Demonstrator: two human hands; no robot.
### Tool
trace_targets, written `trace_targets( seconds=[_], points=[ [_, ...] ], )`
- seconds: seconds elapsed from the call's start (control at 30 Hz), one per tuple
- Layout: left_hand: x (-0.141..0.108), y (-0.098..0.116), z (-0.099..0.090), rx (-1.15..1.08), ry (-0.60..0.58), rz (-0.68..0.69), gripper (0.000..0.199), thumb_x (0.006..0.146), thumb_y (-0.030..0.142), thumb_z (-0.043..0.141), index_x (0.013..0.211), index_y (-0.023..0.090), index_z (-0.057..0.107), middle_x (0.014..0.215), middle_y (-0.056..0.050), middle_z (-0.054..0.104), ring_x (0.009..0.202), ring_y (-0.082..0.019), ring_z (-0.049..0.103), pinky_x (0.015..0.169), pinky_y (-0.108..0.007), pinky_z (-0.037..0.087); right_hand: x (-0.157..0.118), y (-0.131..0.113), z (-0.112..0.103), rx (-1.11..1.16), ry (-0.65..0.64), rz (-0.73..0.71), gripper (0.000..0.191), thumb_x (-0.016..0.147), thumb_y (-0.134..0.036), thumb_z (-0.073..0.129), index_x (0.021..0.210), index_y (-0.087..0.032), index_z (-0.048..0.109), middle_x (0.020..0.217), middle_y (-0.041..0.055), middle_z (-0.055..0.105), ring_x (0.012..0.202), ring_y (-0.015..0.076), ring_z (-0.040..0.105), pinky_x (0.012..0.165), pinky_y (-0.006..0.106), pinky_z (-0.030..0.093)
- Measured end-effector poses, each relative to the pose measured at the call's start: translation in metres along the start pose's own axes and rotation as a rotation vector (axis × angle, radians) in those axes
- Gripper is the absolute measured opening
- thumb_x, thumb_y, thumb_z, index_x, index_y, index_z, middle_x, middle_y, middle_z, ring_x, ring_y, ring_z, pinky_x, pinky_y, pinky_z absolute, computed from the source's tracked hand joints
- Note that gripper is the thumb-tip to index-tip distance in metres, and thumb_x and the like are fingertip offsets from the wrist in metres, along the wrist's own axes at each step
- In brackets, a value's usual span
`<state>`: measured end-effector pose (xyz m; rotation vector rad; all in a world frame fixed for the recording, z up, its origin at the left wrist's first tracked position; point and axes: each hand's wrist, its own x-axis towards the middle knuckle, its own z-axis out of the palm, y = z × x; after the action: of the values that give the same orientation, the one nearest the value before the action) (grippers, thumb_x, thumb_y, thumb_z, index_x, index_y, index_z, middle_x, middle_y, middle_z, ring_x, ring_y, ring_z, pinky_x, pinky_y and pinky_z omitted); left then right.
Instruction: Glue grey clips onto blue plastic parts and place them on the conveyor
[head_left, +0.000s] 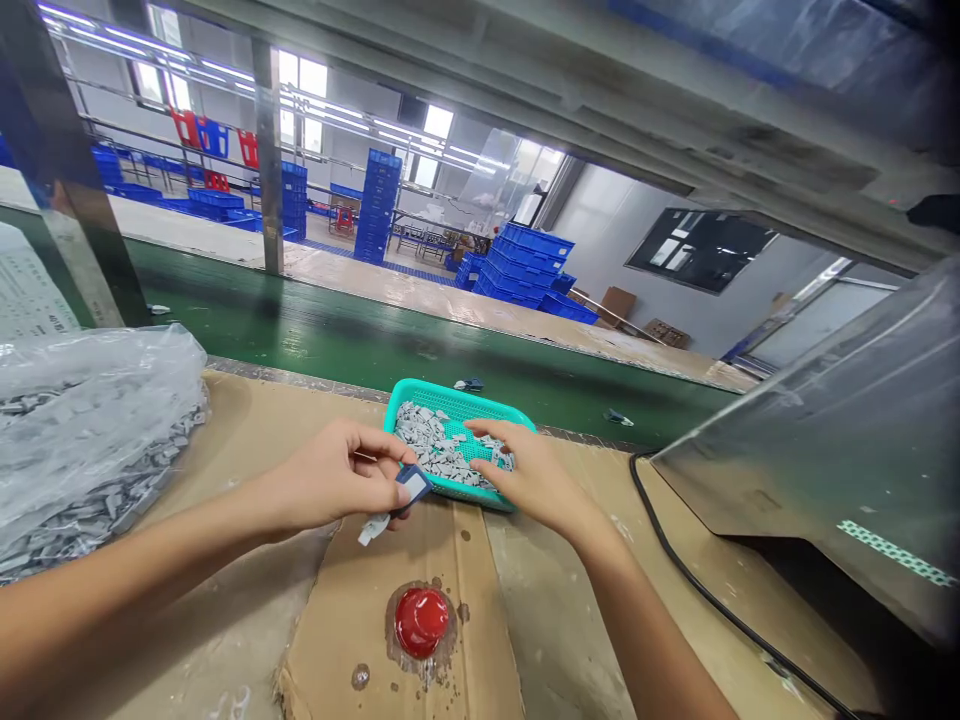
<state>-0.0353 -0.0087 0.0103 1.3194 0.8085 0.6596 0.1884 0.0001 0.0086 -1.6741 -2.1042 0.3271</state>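
My left hand (pixel 337 475) is shut on a small dark blue part (pixel 412 487) with a white patch, and a grey piece (pixel 373 530) sticks out below it. My right hand (pixel 529 475) rests among small grey parts (pixel 427 440) heaped in a teal plastic basket (pixel 457 398), its fingers apart. The basket sits just past both hands, and my left fingertips are close to its near corner. The right hand hides the basket's right end. Nearer me, a red domed button (pixel 421 622) sits on the cardboard covering the bench (pixel 390 600).
A clear plastic bag (pixel 90 430) full of grey parts lies at the left. A green conveyor belt (pixel 315 340) runs behind the bench. A transparent panel (pixel 810 450) and a black cable (pixel 697 570) stand at the right. Blue crates (pixel 525 265) are stacked far beyond.
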Motion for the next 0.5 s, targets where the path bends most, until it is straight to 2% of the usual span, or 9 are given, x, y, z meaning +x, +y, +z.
trace_targets(
  seconds=[0.1,0.17,0.23,0.3,0.37,0.43,0.5],
  points=[
    [0.004,-0.006,-0.003,0.01,0.054,0.019,0.025,0.057,0.021,0.061,0.08,0.012,0.057,0.057,0.002,0.056,0.055,-0.012,0.057,0.057,-0.024,0.046,0.015,0.023,0.009,-0.034,-0.132,0.052,0.031,0.061,-0.007,0.06,0.089,-0.018,0.067,0.094,0.0063,0.065,0.084,0.0243,0.058,0.074,0.035,0.045],
    [0.006,-0.007,-0.005,0.023,0.096,0.022,0.029,0.058,0.025,0.062,0.083,0.012,0.057,0.058,0.002,0.054,0.055,-0.013,0.057,0.056,-0.025,0.045,0.019,0.031,0.014,-0.026,-0.164,0.081,0.025,0.061,-0.007,0.06,0.082,-0.017,0.069,0.083,0.006,0.067,0.072,0.0217,0.059,0.065,0.031,0.046],
    [0.01,-0.005,-0.011,0.097,0.15,0.062,0.033,0.059,0.029,0.061,0.086,0.011,0.057,0.061,0.001,0.055,0.058,-0.014,0.057,0.057,-0.025,0.045,0.02,0.034,0.016,-0.007,-0.164,0.092,0.021,0.062,-0.007,0.06,0.078,-0.016,0.07,0.076,0.0056,0.067,0.068,0.0198,0.059,0.06,0.028,0.045],
    [0.018,-0.002,-0.024,0.32,0.247,0.155,0.035,0.064,0.032,0.057,0.092,0.013,0.057,0.07,-0.002,0.058,0.065,-0.016,0.058,0.062,-0.026,0.046,0.019,0.036,0.017,0.027,-0.151,0.087,0.017,0.063,-0.007,0.06,0.075,-0.015,0.07,0.072,0.0048,0.067,0.067,0.0181,0.059,0.06,0.026,0.044],
    [0.031,-0.001,-0.045,0.726,0.363,0.213,0.035,0.069,0.033,0.05,0.099,0.017,0.057,0.087,-0.004,0.061,0.08,-0.018,0.058,0.07,-0.026,0.045,0.017,0.037,0.017,0.066,-0.125,0.08,0.016,0.063,-0.006,0.059,0.071,-0.015,0.07,0.071,0.004,0.066,0.067,0.0167,0.058,0.06,0.024,0.043],
    [0.051,-0.003,-0.069,1.154,0.424,0.16,0.036,0.074,0.032,0.044,0.106,0.02,0.055,0.104,-0.003,0.059,0.092,-0.019,0.055,0.078,-0.026,0.043,0.016,0.038,0.018,0.103,-0.079,0.085,0.018,0.064,-0.005,0.057,0.072,-0.015,0.069,0.069,0.0035,0.066,0.066,0.0158,0.057,0.06,0.024,0.043],
    [0.073,-0.007,-0.093,1.313,0.435,0.075,0.038,0.076,0.028,0.041,0.11,0.015,0.053,0.108,-0.008,0.058,0.096,-0.022,0.053,0.082,-0.029,0.041,0.015,0.04,0.019,0.132,-0.013,0.105,0.021,0.065,-0.005,0.055,0.078,-0.014,0.069,0.067,0.0038,0.064,0.064,0.0162,0.056,0.06,0.025,0.042]
  ],
)
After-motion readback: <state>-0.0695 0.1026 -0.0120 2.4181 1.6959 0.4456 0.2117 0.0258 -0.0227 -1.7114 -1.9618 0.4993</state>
